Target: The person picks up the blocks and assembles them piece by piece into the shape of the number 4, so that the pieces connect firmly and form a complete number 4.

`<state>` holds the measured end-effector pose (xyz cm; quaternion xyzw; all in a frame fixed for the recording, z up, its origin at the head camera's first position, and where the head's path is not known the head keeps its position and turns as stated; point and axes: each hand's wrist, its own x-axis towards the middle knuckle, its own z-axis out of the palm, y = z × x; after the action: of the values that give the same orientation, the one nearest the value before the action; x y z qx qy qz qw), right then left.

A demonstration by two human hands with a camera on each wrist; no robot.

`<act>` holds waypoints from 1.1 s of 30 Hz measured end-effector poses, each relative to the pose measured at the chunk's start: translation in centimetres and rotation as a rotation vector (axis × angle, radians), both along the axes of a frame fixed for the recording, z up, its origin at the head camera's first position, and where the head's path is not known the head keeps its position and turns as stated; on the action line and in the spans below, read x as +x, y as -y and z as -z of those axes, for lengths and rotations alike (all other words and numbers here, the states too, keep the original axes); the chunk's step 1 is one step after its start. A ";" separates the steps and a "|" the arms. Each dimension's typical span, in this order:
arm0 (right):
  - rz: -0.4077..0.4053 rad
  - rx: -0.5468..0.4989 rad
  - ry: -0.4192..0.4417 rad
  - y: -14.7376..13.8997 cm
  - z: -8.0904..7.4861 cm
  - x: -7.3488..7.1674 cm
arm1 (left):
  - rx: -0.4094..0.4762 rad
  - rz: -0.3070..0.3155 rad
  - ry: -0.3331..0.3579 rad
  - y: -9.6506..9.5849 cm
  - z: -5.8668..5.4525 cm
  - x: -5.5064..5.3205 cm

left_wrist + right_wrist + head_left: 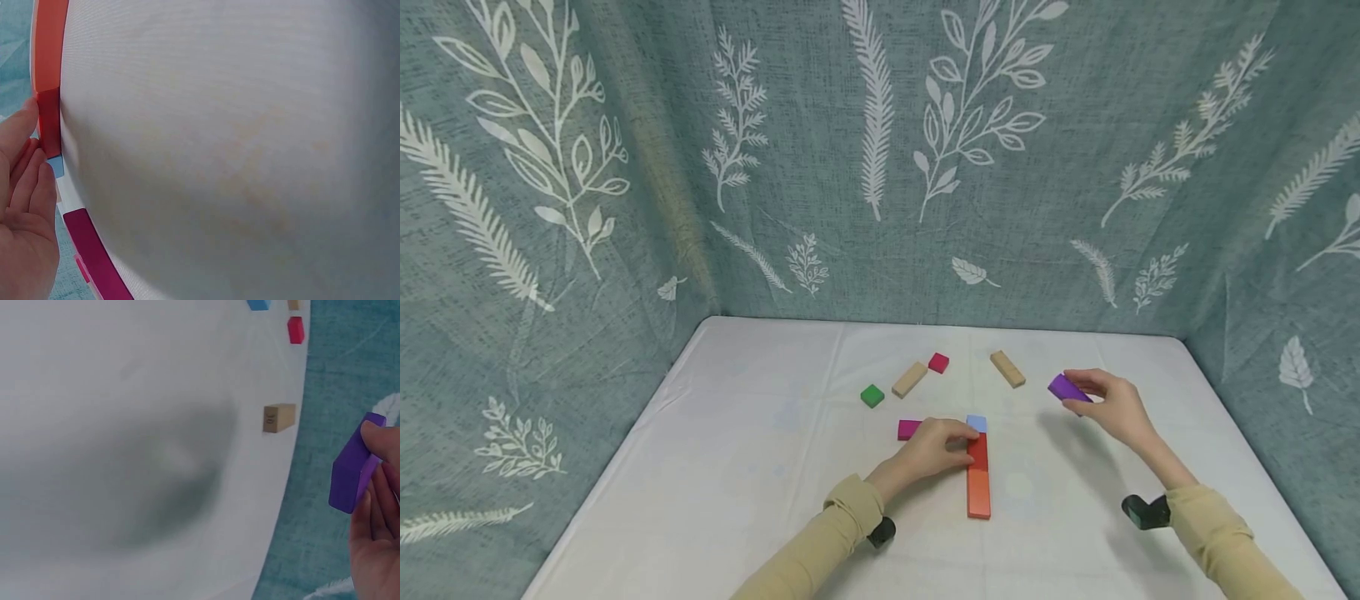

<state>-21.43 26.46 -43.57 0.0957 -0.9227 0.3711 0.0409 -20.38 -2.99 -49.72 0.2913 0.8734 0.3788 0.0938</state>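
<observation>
My left hand (pixel 931 448) pinches a red block (pixel 978 451) with thumb and fingertips. That block lies in a line on the table, with a longer orange block (pixel 978 495) at its near end and a light blue block (pixel 977 423) at its far end. Just left of the line, a magenta block (pixel 908 430) is partly covered by the left hand in the head view. Over on the right, my right hand (pixel 1112 408) holds a purple block (pixel 351 472) raised above the table, its shadow falling on the cloth below.
Toward the back of the white table (pixel 737 417) lie a green block (pixel 872 396), a plain wooden block (pixel 910 380), a small crimson block (pixel 938 362) and another wooden block (pixel 1007 369). A patterned teal curtain (pixel 820 167) hangs behind the table and at both sides.
</observation>
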 end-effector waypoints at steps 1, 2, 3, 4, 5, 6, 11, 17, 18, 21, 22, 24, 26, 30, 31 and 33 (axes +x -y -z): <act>-0.004 0.002 -0.001 0.1 -0.2 -0.1 | -0.002 0.001 -0.002 0.0 0.0 0.0; -0.011 0.004 -0.003 0.3 -0.4 -0.3 | -0.004 0.000 -0.001 0.0 -0.1 0.0; -0.017 0.002 -0.005 0.4 -0.6 -0.4 | -0.006 0.000 -0.003 0.0 -0.1 0.0; -0.026 0.000 -0.010 0.6 -0.7 -0.5 | -0.007 0.001 -0.002 0.0 -0.1 0.0; -0.035 -0.004 -0.015 0.8 -0.9 -0.7 | -0.008 0.000 0.001 0.0 -0.2 0.0; -0.046 -0.008 -0.021 1.0 -1.1 -0.8 | -0.009 0.000 0.001 0.0 -0.2 0.0; -0.101 -0.031 -0.046 1.9 -1.9 -1.3 | -0.012 -0.003 0.008 0.0 -0.3 0.1; -0.147 -0.029 -0.061 3.0 -2.5 -1.8 | -0.026 -0.004 0.002 -0.1 -0.2 0.0; -0.152 -0.029 -0.059 3.1 -2.6 -1.9 | -0.028 -0.004 0.000 -0.1 -0.2 0.0; -0.165 -0.042 -0.055 3.4 -2.6 -2.1 | -0.030 -0.004 0.000 -0.1 -0.2 0.0; -0.169 -0.045 -0.053 3.5 -2.5 -2.1 | -0.028 -0.004 0.001 -0.1 -0.2 0.0; -0.180 -0.052 -0.047 3.7 -2.3 -2.2 | -0.027 -0.004 0.003 -0.1 -0.2 0.0; -0.194 -0.059 -0.042 3.9 -2.0 -2.3 | -0.027 -0.006 0.007 -0.1 -0.3 0.1; -0.231 -0.070 -0.056 4.2 -1.2 -2.1 | -0.036 -0.008 0.009 -0.1 -0.3 0.1; -0.245 -0.070 -0.074 4.3 -1.0 -2.1 | -0.037 -0.010 0.014 -0.1 -0.3 0.1; -0.265 -0.066 -0.086 4.5 -0.5 -2.0 | -0.039 -0.008 0.012 -0.1 -0.3 0.1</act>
<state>-23.45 21.91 -43.10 0.2313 -0.8867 0.3990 0.0340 -20.28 -2.92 -49.47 0.2835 0.8813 0.3636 0.1032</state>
